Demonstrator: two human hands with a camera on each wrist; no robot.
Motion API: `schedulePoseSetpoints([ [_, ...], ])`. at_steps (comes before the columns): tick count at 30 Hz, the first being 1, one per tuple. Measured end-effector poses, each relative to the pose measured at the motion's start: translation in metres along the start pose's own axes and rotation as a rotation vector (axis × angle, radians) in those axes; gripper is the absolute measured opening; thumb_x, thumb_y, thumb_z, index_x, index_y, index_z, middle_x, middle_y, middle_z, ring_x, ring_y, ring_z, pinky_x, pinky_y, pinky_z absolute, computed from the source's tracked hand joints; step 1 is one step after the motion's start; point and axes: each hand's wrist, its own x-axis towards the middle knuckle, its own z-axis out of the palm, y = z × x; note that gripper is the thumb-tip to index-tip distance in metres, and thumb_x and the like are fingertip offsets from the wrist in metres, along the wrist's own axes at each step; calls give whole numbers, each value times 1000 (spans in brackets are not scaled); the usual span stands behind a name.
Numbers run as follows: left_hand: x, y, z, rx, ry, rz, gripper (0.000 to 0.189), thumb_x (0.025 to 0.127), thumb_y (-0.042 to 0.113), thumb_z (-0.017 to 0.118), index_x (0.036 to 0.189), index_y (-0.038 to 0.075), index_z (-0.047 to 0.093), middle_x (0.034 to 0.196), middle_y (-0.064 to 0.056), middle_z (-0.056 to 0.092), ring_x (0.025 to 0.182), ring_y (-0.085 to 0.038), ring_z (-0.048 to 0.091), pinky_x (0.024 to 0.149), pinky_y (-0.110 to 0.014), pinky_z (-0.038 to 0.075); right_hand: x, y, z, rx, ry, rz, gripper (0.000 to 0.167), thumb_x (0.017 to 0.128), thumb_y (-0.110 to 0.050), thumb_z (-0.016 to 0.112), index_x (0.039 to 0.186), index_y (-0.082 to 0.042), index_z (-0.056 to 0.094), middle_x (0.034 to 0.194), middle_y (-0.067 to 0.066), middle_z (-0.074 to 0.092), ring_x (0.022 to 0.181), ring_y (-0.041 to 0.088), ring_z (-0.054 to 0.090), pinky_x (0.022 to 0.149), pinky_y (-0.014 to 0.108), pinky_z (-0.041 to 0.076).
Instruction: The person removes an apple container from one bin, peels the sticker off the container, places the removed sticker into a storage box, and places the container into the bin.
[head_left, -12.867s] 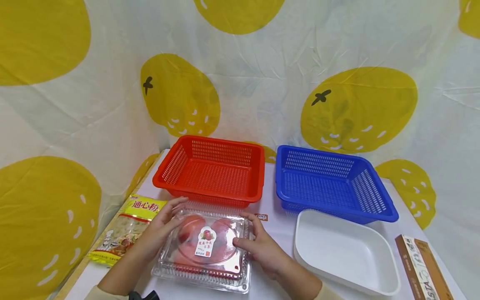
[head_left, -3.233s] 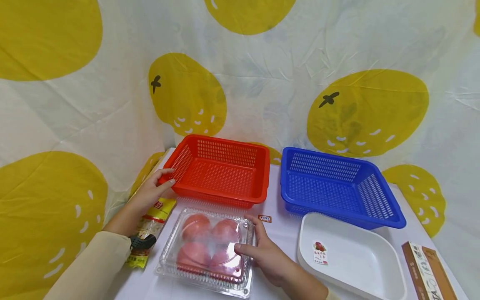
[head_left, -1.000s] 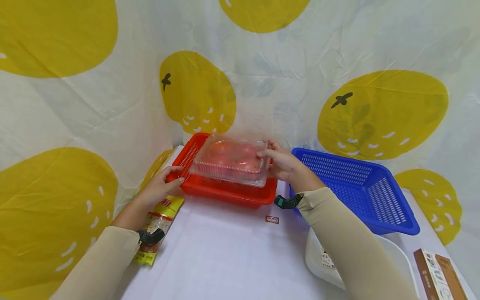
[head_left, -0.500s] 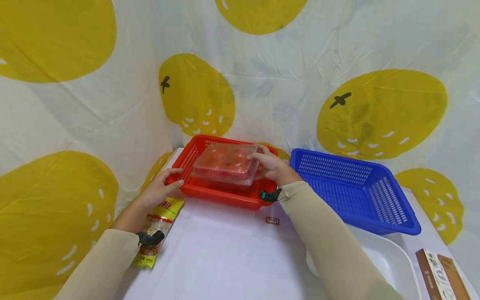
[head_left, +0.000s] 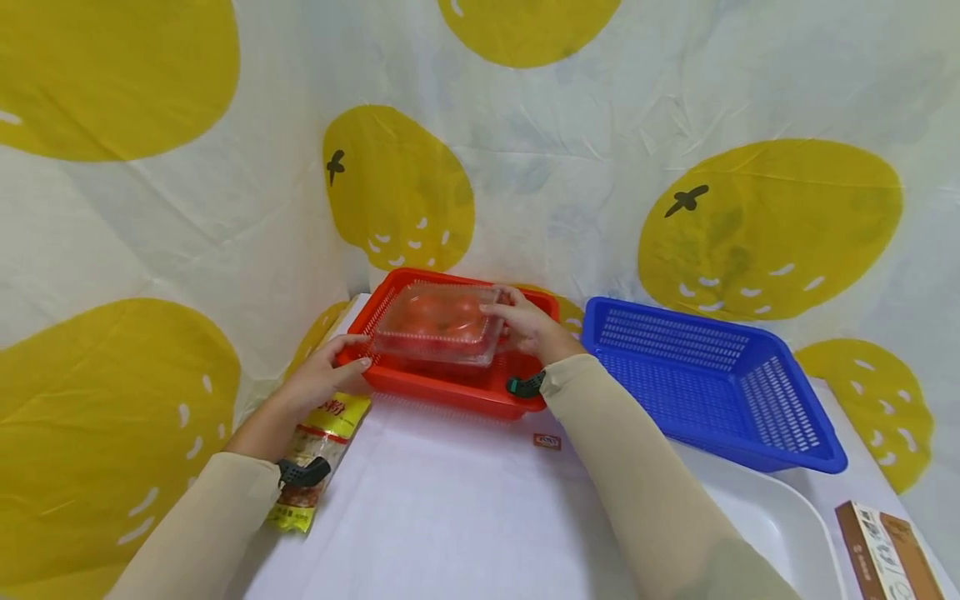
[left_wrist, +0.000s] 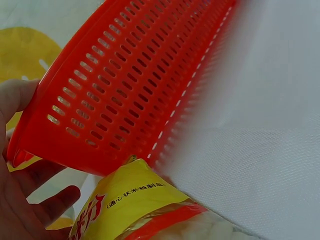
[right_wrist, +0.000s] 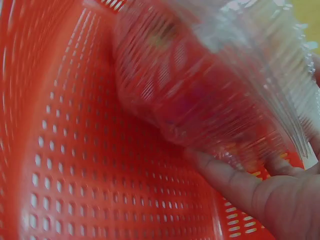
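My right hand (head_left: 529,327) grips the right edge of a clear plastic fruit box (head_left: 437,321), thumb on top. Several round red fruits, apple-like, show through its lid. The box is inside the red plastic basket (head_left: 457,395), slightly tilted; in the right wrist view its fruit (right_wrist: 195,95) hangs close over the perforated floor. My left hand (head_left: 324,373) holds the basket's front left corner. In the left wrist view the left thumb lies at the basket rim and the other fingers reach beneath it. A yellow pasta bag (left_wrist: 135,192) lies just below that hand.
A blue basket (head_left: 705,379) stands to the right. In front of it is a white tray (head_left: 780,517), partly hidden by my right sleeve. A brown box (head_left: 888,550) lies at the right edge, and a small orange-brown packet (head_left: 547,442) lies mid-table.
Earlier, the label left the box's lid and appeared in the white tray. My left hand moved to the red basket; my right hand carried the box from the table into it, lately lower and leftward.
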Motion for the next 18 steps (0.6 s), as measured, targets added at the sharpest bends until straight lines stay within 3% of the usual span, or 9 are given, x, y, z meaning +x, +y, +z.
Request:
schedulePoseSetpoints([
  [11, 3, -2, 2, -6, 6, 11, 64, 105, 42, 68, 160, 23, 43, 164, -13, 41, 143, -38, 48, 110, -57, 51, 2, 0, -7, -225, -66, -57, 75, 102, -37, 74, 163, -33, 32, 162, 10, 35, 138, 41, 50, 107, 62, 52],
  [18, 2, -1, 2, -6, 3, -13, 66, 104, 44, 69, 161, 24, 43, 163, -13, 42, 142, -39, 48, 111, -58, 49, 3, 0, -4, -247, -55, -37, 78, 102, -38, 74, 166, -32, 30, 165, 10, 32, 140, 41, 49, 110, 61, 50],
])
